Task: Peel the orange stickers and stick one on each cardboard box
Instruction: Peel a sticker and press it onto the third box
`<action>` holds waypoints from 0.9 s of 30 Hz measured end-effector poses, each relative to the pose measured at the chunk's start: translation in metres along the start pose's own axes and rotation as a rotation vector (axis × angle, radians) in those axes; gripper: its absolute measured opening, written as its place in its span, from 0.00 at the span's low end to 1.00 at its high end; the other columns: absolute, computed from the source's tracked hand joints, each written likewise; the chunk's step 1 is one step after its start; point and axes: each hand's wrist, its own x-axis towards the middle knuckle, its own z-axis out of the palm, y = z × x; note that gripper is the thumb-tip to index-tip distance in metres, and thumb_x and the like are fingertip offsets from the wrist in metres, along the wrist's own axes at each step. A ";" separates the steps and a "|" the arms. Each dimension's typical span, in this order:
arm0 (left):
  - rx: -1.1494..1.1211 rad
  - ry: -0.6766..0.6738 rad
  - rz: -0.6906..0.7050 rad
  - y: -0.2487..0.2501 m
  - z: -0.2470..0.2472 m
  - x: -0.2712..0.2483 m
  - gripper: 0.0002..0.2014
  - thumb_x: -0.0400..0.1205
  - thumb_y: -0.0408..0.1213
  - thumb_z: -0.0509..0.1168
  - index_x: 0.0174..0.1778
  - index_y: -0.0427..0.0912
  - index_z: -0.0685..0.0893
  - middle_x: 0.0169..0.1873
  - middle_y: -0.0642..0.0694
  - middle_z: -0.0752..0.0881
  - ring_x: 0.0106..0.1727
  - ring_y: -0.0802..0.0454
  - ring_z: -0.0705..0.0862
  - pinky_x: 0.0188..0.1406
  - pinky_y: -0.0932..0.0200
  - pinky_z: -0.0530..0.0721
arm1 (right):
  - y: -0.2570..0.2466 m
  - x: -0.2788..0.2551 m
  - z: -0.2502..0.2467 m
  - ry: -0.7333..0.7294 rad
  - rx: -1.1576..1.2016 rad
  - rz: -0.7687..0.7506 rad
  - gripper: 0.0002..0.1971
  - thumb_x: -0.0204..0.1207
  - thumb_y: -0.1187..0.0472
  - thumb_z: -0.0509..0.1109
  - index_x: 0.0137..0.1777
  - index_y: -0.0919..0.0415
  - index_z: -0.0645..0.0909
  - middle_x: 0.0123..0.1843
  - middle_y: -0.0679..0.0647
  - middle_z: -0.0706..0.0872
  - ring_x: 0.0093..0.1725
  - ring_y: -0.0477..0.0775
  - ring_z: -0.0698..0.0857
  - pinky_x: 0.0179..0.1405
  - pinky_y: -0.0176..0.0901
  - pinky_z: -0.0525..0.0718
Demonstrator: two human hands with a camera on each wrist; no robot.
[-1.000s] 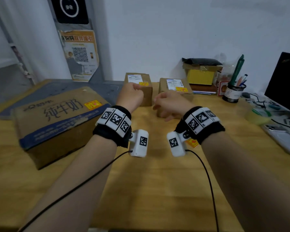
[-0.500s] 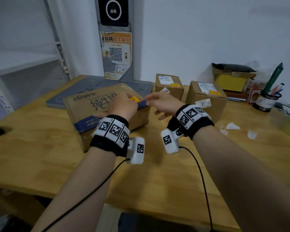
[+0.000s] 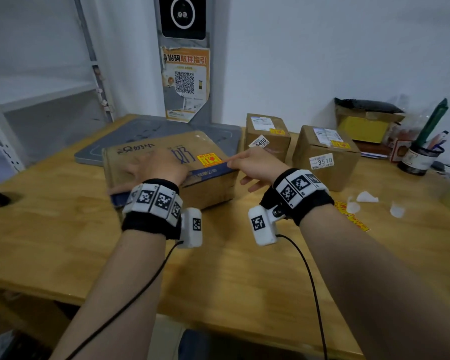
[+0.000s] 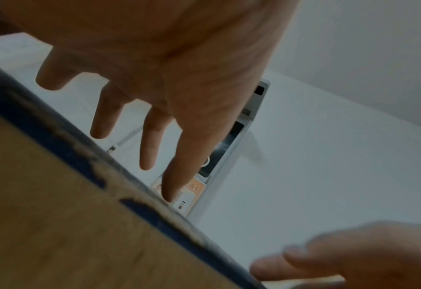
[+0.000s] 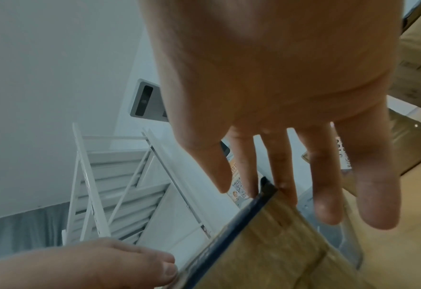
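A large cardboard box (image 3: pixel 213 188) with a blue stripe lies left of centre on the wooden table, and an orange sticker (image 3: pixel 209 159) is stuck on its top. My left hand (image 3: pixel 153 167) lies flat on that top, fingers spread and straight (image 4: pixel 150 144). My right hand (image 3: pixel 255 165) reaches to the box's right corner (image 5: pixel 273 230) with straight fingers, just right of the sticker. Two small boxes (image 3: pixel 268 136) (image 3: pixel 325 152) behind each carry an orange sticker (image 3: pixel 277 131) (image 3: pixel 339 144). More orange stickers (image 3: pixel 353 219) lie on the table, partly hidden by my right wrist.
White backing scraps (image 3: pixel 366 197) lie right of my right arm. A grey mat (image 3: pixel 153 131) sits behind the large box, with a pen cup (image 3: pixel 421 157) and a yellow-fronted box (image 3: pixel 366 126) at the back right. White shelving (image 3: pixel 0 113) stands at the left.
Both hands moved from in front of the small boxes to the large box. The left hand then slid left off the sticker and flattened, while the right hand's fingers stretched out at the box's corner.
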 end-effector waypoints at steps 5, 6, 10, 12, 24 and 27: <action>0.058 0.040 -0.039 -0.002 -0.018 -0.020 0.23 0.61 0.62 0.73 0.34 0.45 0.84 0.53 0.34 0.88 0.64 0.25 0.81 0.64 0.25 0.80 | 0.011 -0.007 -0.003 -0.051 0.047 0.016 0.18 0.86 0.51 0.67 0.74 0.49 0.83 0.73 0.49 0.79 0.56 0.60 0.90 0.51 0.56 0.93; 0.067 0.058 -0.048 -0.007 -0.014 -0.013 0.30 0.55 0.69 0.71 0.37 0.46 0.86 0.55 0.34 0.89 0.64 0.24 0.81 0.62 0.22 0.80 | 0.013 -0.008 -0.002 -0.058 0.039 0.009 0.19 0.86 0.51 0.67 0.76 0.49 0.82 0.74 0.49 0.78 0.57 0.60 0.90 0.51 0.56 0.94; 0.101 0.081 -0.106 0.009 -0.023 -0.058 0.29 0.61 0.67 0.77 0.51 0.54 0.88 0.77 0.38 0.74 0.79 0.25 0.64 0.73 0.17 0.63 | 0.020 -0.014 -0.006 0.024 0.016 -0.020 0.19 0.86 0.54 0.66 0.75 0.49 0.83 0.71 0.50 0.81 0.54 0.59 0.90 0.44 0.49 0.92; 0.064 0.063 -0.096 0.019 -0.022 -0.078 0.25 0.66 0.60 0.79 0.54 0.53 0.86 0.78 0.39 0.70 0.81 0.29 0.61 0.75 0.19 0.60 | 0.024 -0.021 -0.014 0.078 0.003 0.020 0.16 0.86 0.53 0.66 0.70 0.52 0.87 0.65 0.51 0.85 0.49 0.60 0.92 0.50 0.55 0.92; -0.110 -0.066 0.211 0.089 0.035 -0.111 0.10 0.73 0.50 0.75 0.27 0.60 0.84 0.59 0.55 0.86 0.73 0.38 0.74 0.78 0.30 0.66 | 0.088 -0.076 -0.079 0.106 -0.197 0.283 0.16 0.82 0.47 0.74 0.52 0.61 0.80 0.41 0.58 0.84 0.34 0.61 0.89 0.17 0.33 0.76; -0.179 -0.130 0.230 0.102 0.044 -0.112 0.03 0.66 0.51 0.74 0.28 0.67 0.89 0.49 0.61 0.87 0.64 0.42 0.83 0.76 0.34 0.72 | 0.099 -0.083 -0.092 0.121 -0.230 0.307 0.19 0.79 0.45 0.76 0.52 0.63 0.81 0.44 0.59 0.86 0.36 0.61 0.88 0.30 0.42 0.82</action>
